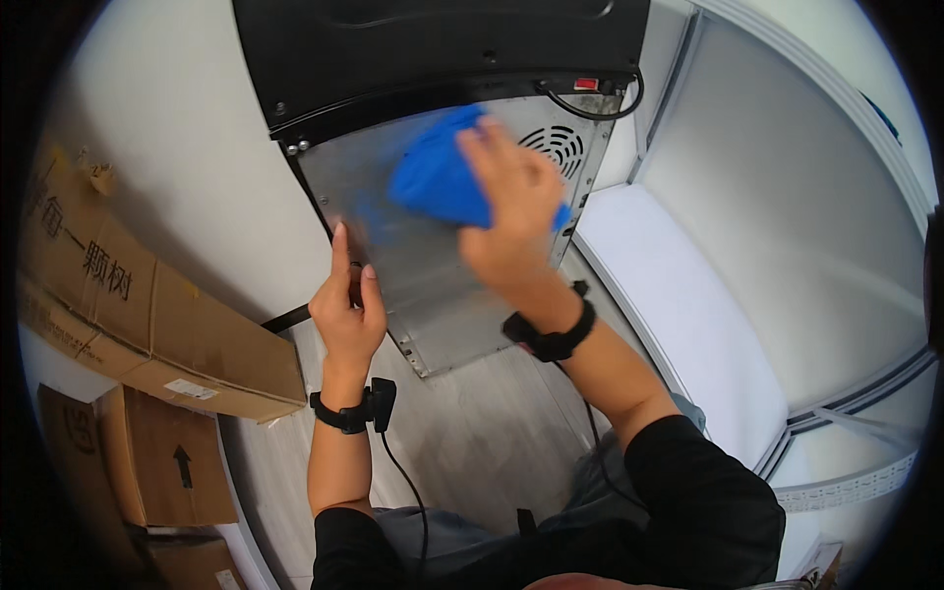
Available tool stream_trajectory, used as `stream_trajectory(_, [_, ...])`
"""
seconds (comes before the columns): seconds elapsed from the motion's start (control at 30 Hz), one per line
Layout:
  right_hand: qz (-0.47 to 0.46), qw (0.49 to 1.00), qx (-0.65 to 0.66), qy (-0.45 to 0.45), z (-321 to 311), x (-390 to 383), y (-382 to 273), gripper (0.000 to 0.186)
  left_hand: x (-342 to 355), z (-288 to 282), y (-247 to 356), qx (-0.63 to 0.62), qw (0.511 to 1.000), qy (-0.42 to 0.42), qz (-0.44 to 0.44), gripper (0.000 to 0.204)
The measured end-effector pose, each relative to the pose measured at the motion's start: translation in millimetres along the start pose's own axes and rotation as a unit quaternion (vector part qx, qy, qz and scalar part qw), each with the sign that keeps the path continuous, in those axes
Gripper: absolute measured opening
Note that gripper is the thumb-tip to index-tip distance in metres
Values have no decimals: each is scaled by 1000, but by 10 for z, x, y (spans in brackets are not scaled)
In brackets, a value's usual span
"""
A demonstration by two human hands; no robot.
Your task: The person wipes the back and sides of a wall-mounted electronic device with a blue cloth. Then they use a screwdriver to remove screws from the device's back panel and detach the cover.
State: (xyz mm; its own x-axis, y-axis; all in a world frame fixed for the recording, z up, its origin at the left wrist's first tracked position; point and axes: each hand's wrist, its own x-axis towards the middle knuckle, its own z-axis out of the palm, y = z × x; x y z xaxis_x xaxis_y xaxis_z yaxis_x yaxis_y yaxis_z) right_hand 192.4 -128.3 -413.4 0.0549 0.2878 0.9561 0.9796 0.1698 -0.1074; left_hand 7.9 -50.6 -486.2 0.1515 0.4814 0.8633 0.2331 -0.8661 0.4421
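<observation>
A blue cloth (438, 177) lies bunched against a grey metal panel (433, 290), the lower part of a black-topped appliance (423, 54). My right hand (513, 211) is closed over the cloth, pressing it to the upper part of the panel beside a round slotted vent (556, 149). Hand and cloth are slightly blurred. At the panel's left edge is my left hand (350, 305), index finger and thumb stretched out and apart, holding nothing. Its other fingers are partly hidden.
Cardboard boxes (187, 305) stand at the left by a white wall. A black cable (600, 113) loops from the appliance's upper right, near a red switch (587, 85). A white ledge (678, 295) and framed panels run along the right. Thin cables hang from both my wrist straps.
</observation>
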Motion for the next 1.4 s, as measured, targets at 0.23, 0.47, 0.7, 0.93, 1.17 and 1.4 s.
stream_trajectory(0.23, [-2, 999, -30, 45, -139, 97, -5, 75, 75, -79, 30, 24, 1000, -5, 15, 58])
stream_trajectory(0.47, [-77, 996, 50, 8, 143, 248, -649, 72, 78, -75, 50, 14, 999, -10, 37, 47])
stream_trajectory(0.7, [-64, 998, 1, 2, -237, 271, -40, 68, 109, -187, 146, 22, 998, -45, -31, 57])
stream_trajectory(0.93, [-70, 997, 0, 14, -173, 269, -234, 71, 86, -76, 165, -25, 1000, 1, -18, 58])
stream_trajectory(1.17, [-39, 999, 10, 18, -298, 229, 77, 71, 43, -12, 246, -71, 995, 14, -73, 52])
stream_trajectory(1.4, [-6, 1000, -4, 15, -497, 192, 428, 68, -17, 66, 245, -118, 989, 13, -89, 61])
